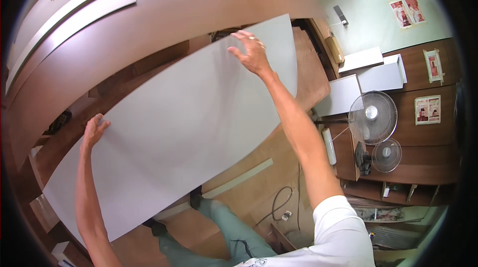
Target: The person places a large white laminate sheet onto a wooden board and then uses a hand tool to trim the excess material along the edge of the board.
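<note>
A large, plain white board (189, 112) lies in front of me and fills much of the middle, its long edges bowed by the lens. My right hand (251, 52) is over its far edge towards the right, thumb and fingers apart, with a ring on one finger. At the board's far left edge is my left hand (93, 130), its thumb held away from the fingers. Neither hand is closed around anything. Whether the left palm rests on the edge is hard to tell.
Behind the board runs a long, brownish panel (164, 28). To the right stand two fans (373, 117), white boxes or boards (343, 95) and brown cabinets (423, 137). A cable with a socket block (286, 215) lies on the floor beside a pale strip (239, 177).
</note>
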